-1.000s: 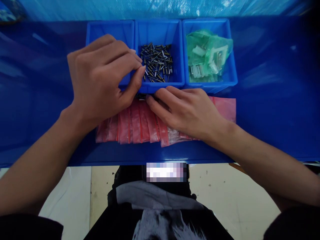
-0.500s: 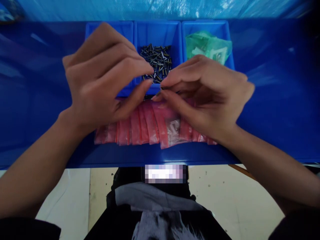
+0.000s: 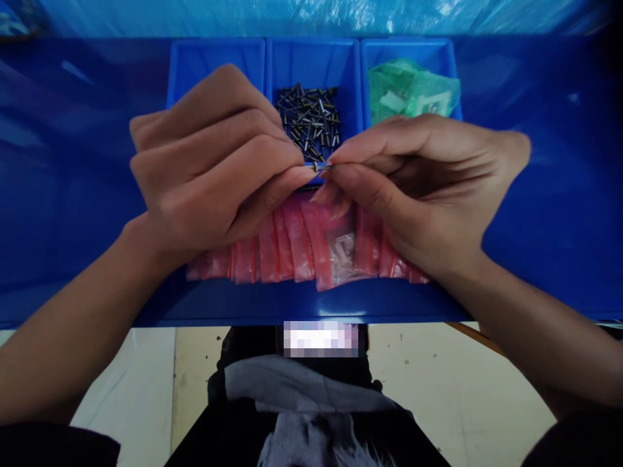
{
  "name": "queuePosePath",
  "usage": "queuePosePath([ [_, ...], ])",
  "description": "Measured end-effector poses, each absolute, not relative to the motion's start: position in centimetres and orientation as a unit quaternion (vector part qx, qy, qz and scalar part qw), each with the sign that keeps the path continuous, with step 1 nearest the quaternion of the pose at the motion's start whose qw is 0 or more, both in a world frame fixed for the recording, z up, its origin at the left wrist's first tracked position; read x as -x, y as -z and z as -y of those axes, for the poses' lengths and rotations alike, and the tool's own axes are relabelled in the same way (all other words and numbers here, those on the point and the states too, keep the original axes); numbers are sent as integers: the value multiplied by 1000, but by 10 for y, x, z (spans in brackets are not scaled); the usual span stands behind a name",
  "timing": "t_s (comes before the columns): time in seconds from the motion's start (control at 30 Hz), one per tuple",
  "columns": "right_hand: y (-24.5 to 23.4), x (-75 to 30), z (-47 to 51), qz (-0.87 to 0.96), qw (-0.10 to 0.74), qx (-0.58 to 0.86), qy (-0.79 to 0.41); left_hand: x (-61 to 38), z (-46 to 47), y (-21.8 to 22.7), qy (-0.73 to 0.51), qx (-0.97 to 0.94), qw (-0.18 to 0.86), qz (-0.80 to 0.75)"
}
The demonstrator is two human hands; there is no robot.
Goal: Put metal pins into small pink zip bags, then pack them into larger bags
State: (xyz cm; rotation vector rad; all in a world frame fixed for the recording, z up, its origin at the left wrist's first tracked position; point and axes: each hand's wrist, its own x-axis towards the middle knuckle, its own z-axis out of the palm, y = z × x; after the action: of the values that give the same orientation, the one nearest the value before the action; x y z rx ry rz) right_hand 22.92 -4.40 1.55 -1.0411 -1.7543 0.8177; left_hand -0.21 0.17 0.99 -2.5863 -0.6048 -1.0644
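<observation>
Between my fingertips lies a small metal rivet (image 3: 318, 167), level above the front edge of the middle bin. My left hand (image 3: 219, 162) pinches its left end with thumb and forefinger. From the other side my right hand (image 3: 418, 181) grips the thin right end, its lower fingers curled beneath. A heap of similar rivets (image 3: 311, 120) lies in the blue middle bin (image 3: 314, 55) just behind. Below both hands, a row of pink-edged clear plastic bags (image 3: 292, 253) overlaps on the table; one shows a white part inside.
A left blue bin (image 3: 217, 55) is partly hidden by my left hand. The right blue bin (image 3: 407, 48) holds a green plastic bag (image 3: 413, 87) with white pieces. The blue table (image 3: 545, 194) ends close to my lap, where a blurred-out screen (image 3: 321, 338) glows.
My left hand has moved right and closed its fingertips on the rivet. My right hand has shifted slightly right, and the rivet now shows between both hands.
</observation>
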Motion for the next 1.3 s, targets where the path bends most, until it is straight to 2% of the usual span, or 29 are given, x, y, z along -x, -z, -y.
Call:
queuePosePath([
  [0.23, -7, -234, 43, 671, 499, 419, -354, 4, 1, -6, 332, 901, 92, 263],
  [0.33, 0, -237, 36, 670, 557, 343, -350, 2, 1, -9, 343, 898, 95, 260],
  [0.4, 3, -239, 34, 665, 585, 295, -358, 1, 1, -10, 332, 902, 62, 269],
  [0.47, 4, -240, 34, 658, 588, 286, -373, 0, 1, -9, 323, 906, 58, 268],
  [0.6, 3, -238, 35, 654, 587, 281, -385, 2, -1, -5, 363, 902, 127, 199],
  [0.77, 4, -238, 34, 648, 602, 249, -395, 6, -5, -4, 332, 908, 91, 241],
  [0.9, 5, -241, 33, 661, 588, 280, -372, 6, -7, -3, 366, 905, 134, 167],
  [1.07, 6, -242, 33, 662, 595, 280, -360, 6, -4, -4, 334, 909, 86, 235],
  [1.2, 5, -241, 33, 658, 594, 270, -376, 6, -3, -5, 361, 905, 136, 182],
  [1.3, 5, -241, 33, 659, 597, 272, -367, 6, -1, -5, 335, 907, 109, 232],
])
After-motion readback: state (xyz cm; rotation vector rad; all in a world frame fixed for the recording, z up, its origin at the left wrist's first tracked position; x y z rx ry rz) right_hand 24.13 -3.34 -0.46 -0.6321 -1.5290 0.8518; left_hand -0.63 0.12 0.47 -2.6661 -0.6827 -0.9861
